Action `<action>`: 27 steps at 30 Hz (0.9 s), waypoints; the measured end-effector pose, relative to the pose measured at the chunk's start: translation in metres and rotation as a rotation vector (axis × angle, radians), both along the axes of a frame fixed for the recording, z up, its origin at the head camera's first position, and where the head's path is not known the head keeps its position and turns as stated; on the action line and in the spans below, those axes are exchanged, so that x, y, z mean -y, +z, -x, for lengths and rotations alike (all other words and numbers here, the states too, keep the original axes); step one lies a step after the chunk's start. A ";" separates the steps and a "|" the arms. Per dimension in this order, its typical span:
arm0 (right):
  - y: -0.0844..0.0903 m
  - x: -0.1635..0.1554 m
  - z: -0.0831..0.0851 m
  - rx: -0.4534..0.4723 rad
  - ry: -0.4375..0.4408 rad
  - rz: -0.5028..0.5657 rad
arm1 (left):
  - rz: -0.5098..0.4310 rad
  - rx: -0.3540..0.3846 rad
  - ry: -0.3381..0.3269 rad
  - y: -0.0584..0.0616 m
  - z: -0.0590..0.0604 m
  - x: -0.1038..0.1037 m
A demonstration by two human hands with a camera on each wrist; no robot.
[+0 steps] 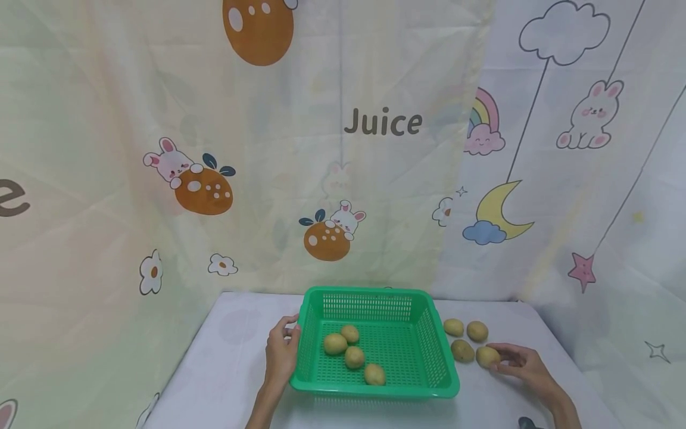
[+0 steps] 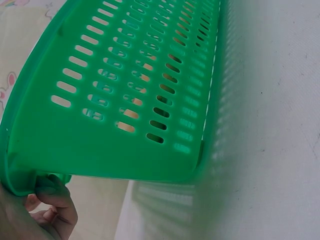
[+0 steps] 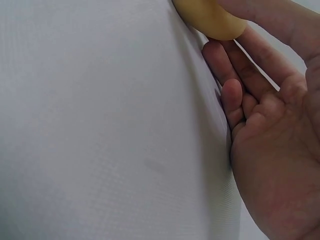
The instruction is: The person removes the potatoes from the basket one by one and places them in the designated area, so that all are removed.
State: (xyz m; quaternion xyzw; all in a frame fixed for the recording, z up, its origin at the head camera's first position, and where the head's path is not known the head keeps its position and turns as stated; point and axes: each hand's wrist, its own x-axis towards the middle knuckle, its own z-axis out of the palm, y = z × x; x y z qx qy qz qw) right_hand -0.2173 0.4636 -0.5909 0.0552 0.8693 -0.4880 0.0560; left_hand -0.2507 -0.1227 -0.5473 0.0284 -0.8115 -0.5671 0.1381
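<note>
A green plastic basket (image 1: 375,390) with slotted walls stands on the table, several potatoes (image 1: 354,357) lying on its floor. My left hand (image 1: 281,353) is at its left side. In the left wrist view the left hand's curled fingers (image 2: 57,200) grip the rim near a corner of the basket (image 2: 110,155). To the right of the basket, my right hand (image 1: 522,368) pinches a potato (image 1: 488,357) between thumb and fingers, low over the tabletop. The right wrist view shows part of this potato (image 3: 212,20) at the fingertips; the ring and little fingers curl beside it.
Three more potatoes (image 1: 462,351) lie close together between the basket and the right hand. A white cloth covers the table (image 1: 230,351). Printed curtains (image 1: 386,196) hang behind and on both sides. A small dark object (image 1: 527,423) shows at the bottom edge, near the right forearm.
</note>
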 end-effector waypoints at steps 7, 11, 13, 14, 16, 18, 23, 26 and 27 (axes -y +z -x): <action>-0.001 0.005 0.002 -0.007 -0.046 -0.042 | -0.005 -0.003 -0.004 0.001 -0.001 0.000; -0.003 0.006 0.003 -0.018 -0.071 -0.073 | -0.002 -0.007 -0.003 0.001 -0.001 0.000; -0.004 0.006 0.003 -0.020 -0.086 -0.076 | -0.005 -0.007 -0.005 0.001 -0.002 0.000; -0.004 0.006 0.003 -0.021 -0.090 -0.075 | -0.003 -0.005 -0.006 0.002 -0.002 0.000; -0.005 0.005 0.003 -0.022 -0.096 -0.074 | -0.001 -0.003 -0.007 0.002 -0.002 0.000; -0.006 0.005 0.003 -0.023 -0.103 -0.067 | 0.001 -0.003 -0.005 0.001 -0.002 0.000; -0.004 0.007 0.003 -0.028 -0.104 -0.059 | 0.008 -0.007 0.000 0.002 -0.001 0.000; -0.002 0.008 0.002 -0.032 -0.103 -0.070 | 0.006 0.000 0.001 0.001 0.000 0.000; -0.002 0.008 0.002 -0.033 -0.108 -0.072 | 0.005 0.001 0.000 0.001 0.000 0.000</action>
